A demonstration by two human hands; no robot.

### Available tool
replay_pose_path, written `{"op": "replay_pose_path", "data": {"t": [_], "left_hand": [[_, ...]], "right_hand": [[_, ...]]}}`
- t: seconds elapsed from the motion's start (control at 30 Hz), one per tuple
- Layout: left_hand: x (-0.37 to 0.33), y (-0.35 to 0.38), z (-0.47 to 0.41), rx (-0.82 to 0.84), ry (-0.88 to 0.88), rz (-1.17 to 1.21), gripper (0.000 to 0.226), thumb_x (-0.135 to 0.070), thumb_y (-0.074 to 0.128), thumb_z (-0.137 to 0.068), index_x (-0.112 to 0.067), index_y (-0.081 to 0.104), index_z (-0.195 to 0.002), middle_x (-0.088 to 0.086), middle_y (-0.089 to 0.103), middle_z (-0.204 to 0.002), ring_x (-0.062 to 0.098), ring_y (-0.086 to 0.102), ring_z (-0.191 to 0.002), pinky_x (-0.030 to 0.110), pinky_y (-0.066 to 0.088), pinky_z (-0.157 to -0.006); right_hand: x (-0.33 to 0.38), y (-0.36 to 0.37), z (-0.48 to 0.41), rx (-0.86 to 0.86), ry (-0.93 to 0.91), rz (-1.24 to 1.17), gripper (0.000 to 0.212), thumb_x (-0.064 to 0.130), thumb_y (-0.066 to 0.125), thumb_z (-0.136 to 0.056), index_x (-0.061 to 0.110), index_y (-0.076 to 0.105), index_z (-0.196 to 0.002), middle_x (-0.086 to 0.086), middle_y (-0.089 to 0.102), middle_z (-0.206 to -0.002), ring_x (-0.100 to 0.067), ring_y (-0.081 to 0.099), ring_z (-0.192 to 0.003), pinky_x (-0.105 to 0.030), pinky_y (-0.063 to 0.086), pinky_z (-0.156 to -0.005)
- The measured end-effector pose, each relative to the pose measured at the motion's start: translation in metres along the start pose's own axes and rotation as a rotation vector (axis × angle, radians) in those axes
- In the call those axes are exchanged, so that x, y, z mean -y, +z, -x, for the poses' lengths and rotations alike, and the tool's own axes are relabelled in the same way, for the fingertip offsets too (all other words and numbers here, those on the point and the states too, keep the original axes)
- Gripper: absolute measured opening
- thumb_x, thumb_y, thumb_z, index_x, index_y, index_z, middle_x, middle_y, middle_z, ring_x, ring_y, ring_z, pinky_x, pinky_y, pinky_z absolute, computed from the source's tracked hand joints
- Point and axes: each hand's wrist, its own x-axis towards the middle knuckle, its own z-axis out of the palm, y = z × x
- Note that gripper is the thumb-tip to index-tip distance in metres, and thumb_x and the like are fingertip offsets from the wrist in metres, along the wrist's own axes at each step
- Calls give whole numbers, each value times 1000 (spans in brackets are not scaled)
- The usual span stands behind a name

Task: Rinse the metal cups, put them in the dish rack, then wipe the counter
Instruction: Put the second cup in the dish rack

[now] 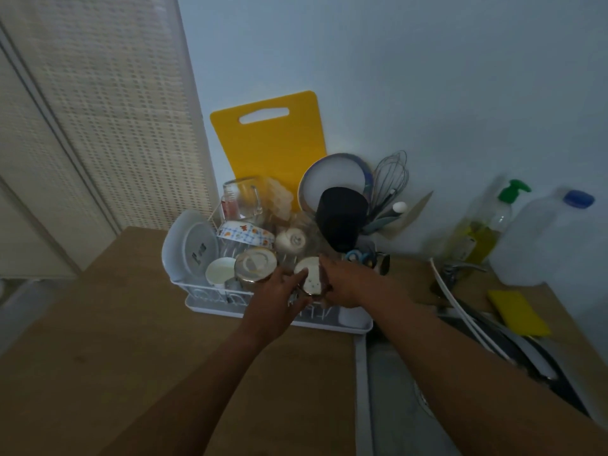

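Two hands are stretched over the front edge of the white dish rack (210, 291), which is set on the wooden worktop (98, 324) against the wall. Between them a metal cup (311, 278) is held at the rack's front row, one round end turned toward the camera. The right hand (345, 286) is wrapped round the cup's right side, with the fingers curled over its top. The left hand (274, 302) is laid against the cup's left side with the fingers reaching forward; whether they are closed on it cannot be told through the blur.

A second metal cup (256, 265) is lodged tilted in the rack just left of the first, beside a white cup (219, 271). Further back the rack is filled with a patterned bowl (245, 233), a clear measuring jug (240, 199), a black tumbler (342, 218) and a round plate (332, 179) stood on edge. A whisk (391, 176) is stood at the rack's right end. A yellow cutting board (269, 136) is leaned on the wall behind.

To the right a sink (394, 390) is let into the worktop, with a tap (460, 268) at its far edge. A yellow sponge (518, 312) is laid near it, and a pump bottle (505, 205) and a large blue-capped bottle (539, 238) are stood by the wall.
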Motion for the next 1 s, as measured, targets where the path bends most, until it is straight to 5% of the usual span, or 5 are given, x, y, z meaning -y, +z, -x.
{"op": "replay_pose_path", "data": {"t": [0.27,0.37,0.47,0.7,1.0], "left_hand": [[-4,-9,6,2,-5,-97,45,-34,63,-88,-14,58,-128,12,55,-117,25,63,-92,35,55,-75],[-13,-19,2,-52,2,-155,32,-32,62,-88,-12,63,-113,10,57,-107,24,60,-87,32,51,-67],[-32,-27,-10,-120,28,-183,25,-34,56,-89,-13,64,-101,6,62,-93,23,59,-82,33,48,-66],[-158,-19,-52,-43,179,41,20,-35,51,-92,-19,59,-83,-1,61,-70,15,56,-61,28,43,-57],[-277,71,-53,94,280,88,26,-45,48,-85,-22,60,-79,-3,65,-71,16,59,-64,34,52,-62]], "right_hand": [[4,21,-6,-37,50,133,91,64,39,-91,12,-2,-155,-8,-7,-164,-30,2,-150,-51,16,-119],[5,16,6,-226,-40,115,66,49,42,-97,8,30,-148,-15,27,-156,-32,29,-141,-47,31,-112],[-3,7,30,-542,-122,6,32,34,42,-99,9,63,-98,-12,67,-101,-24,59,-85,-34,44,-71],[-82,-13,113,-739,42,-105,33,28,47,-94,20,46,-61,1,44,-55,-19,43,-51,-28,28,-51],[-204,0,242,-936,406,-219,43,24,52,-92,18,36,-53,0,42,-49,-19,41,-47,-31,34,-54]]}}
